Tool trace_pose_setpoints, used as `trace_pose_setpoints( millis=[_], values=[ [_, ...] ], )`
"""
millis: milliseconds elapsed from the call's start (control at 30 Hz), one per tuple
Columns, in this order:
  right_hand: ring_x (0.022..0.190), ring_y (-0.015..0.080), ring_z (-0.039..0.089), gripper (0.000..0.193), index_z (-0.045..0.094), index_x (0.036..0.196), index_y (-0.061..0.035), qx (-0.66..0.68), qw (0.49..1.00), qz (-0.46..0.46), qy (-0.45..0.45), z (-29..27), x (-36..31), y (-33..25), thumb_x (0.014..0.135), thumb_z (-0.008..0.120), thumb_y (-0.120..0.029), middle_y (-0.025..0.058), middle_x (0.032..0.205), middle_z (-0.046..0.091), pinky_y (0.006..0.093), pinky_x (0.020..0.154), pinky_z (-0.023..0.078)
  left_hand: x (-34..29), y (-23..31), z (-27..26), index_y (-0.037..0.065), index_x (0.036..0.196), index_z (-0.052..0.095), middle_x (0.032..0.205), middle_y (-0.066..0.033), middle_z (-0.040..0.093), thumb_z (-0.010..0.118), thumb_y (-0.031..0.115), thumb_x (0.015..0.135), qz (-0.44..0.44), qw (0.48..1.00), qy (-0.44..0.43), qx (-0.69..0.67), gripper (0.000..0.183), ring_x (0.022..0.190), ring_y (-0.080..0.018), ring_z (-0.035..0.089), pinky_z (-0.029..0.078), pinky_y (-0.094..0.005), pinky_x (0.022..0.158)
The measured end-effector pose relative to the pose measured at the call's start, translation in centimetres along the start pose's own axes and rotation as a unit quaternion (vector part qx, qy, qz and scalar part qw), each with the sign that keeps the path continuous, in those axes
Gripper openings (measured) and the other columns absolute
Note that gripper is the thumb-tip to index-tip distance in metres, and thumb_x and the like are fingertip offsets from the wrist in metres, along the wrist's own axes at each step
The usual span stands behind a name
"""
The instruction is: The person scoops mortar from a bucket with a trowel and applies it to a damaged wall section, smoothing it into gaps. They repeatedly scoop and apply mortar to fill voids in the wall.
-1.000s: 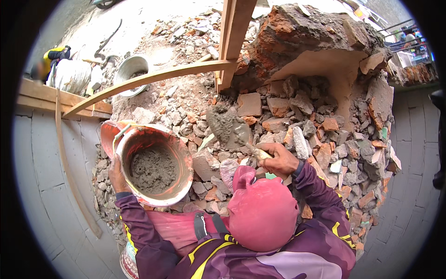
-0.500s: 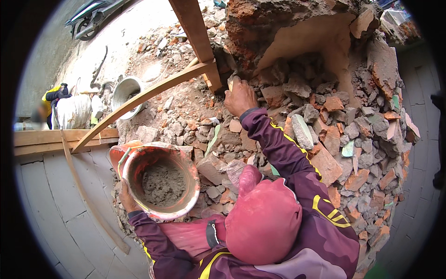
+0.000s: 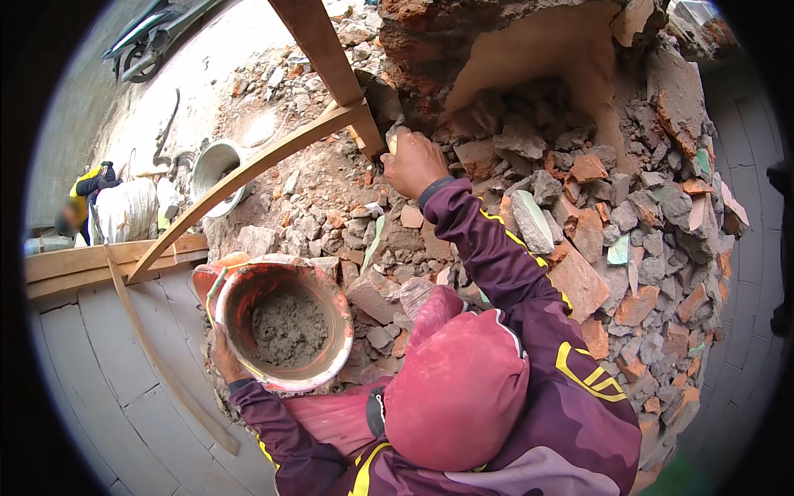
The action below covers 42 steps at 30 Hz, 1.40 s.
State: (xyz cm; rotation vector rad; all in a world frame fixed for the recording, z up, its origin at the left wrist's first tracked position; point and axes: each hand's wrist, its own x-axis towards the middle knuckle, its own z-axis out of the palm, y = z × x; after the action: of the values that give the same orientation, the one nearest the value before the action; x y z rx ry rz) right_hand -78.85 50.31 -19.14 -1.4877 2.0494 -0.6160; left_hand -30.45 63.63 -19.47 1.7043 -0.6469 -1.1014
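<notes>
My right hand (image 3: 415, 164) is closed around the pale handle of a trowel (image 3: 381, 97). Its grey blade reaches in between the wooden post and the foot of the broken brickwork, partly hidden there. At the lower left, my left hand (image 3: 224, 354) grips the near left side of an orange-red bucket (image 3: 337, 318) by its rim. Wet grey mortar (image 3: 289, 327) lies inside the bucket, which rests tilted on the rubble. Dusty red cloth (image 3: 459, 388) fills the space between my purple sleeves.
Broken brick and concrete rubble (image 3: 595, 240) covers the ground to the right. A wooden post (image 3: 321, 50) and a slanting lath (image 3: 248, 175) cross ahead. Behind the lath stands a pale bucket (image 3: 217, 161). Another person (image 3: 93, 192) is at the far left, below a parked motorbike (image 3: 149, 45).
The whole view has shifted slightly, so everything sits a little further left. More of the trowel blade shows beside the post. My left hand still holds the bucket.
</notes>
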Motion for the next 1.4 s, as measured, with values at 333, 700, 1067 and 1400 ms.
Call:
trace_pose_setpoints(
  millis=[333,700,1067,1400],
  values=[
    [0.098,0.0431,0.067,0.031,0.065,0.1,0.0085,0.016,0.999,-0.029,0.039,-2.9,1.9,-1.8,0.087,0.063,-0.02,0.0316,0.103,0.067,0.0479,0.09,0.053,1.1,-0.8,-1.2,-0.006,0.119,0.065,0.108,-0.0097,0.068,0.057,0.04,0.102,0.008,1.0,-0.028,-0.004,0.049,0.092,-0.016,0.064,0.051,-0.0308,0.082],
    [0.106,0.0445,0.065,0.032,0.069,0.097,0.0097,0.035,0.999,0.003,0.01,-3.2,3.0,-2.9,0.083,0.059,-0.017,0.0333,0.107,0.066,0.0459,0.095,0.051,1.2,-0.9,-1.2,-0.005,0.118,0.066,0.107,-0.0087,0.069,0.059,0.041,0.1,-0.005,1.0,-0.02,-0.012,0.05,0.091,-0.0154,0.064,0.051,-0.0311,0.081],
    [0.103,0.0461,0.063,0.042,0.058,0.113,0.0104,0.107,0.994,0.009,0.015,-1.1,1.0,-1.9,0.086,0.063,-0.021,0.0333,0.108,0.064,0.0493,0.094,0.049,1.1,-0.7,-1.3,-0.004,0.112,0.069,0.101,-0.0073,0.07,0.063,0.039,0.098,-0.004,0.999,-0.045,-0.028,0.046,0.084,-0.0145,0.063,0.051,-0.0306,0.075],
    [0.106,0.0462,0.06,0.044,0.054,0.116,0.0099,0.121,0.993,0.002,0.01,1.9,0.9,-0.7,0.088,0.061,-0.024,0.0341,0.111,0.061,0.0497,0.093,0.048,1.1,-0.6,-1.5,-0.003,0.112,0.068,0.102,-0.0073,0.069,0.061,0.038,0.1,0.0,1.0,-0.024,0.01,0.044,0.085,-0.0146,0.062,0.05,-0.0304,0.076]
  ],
)
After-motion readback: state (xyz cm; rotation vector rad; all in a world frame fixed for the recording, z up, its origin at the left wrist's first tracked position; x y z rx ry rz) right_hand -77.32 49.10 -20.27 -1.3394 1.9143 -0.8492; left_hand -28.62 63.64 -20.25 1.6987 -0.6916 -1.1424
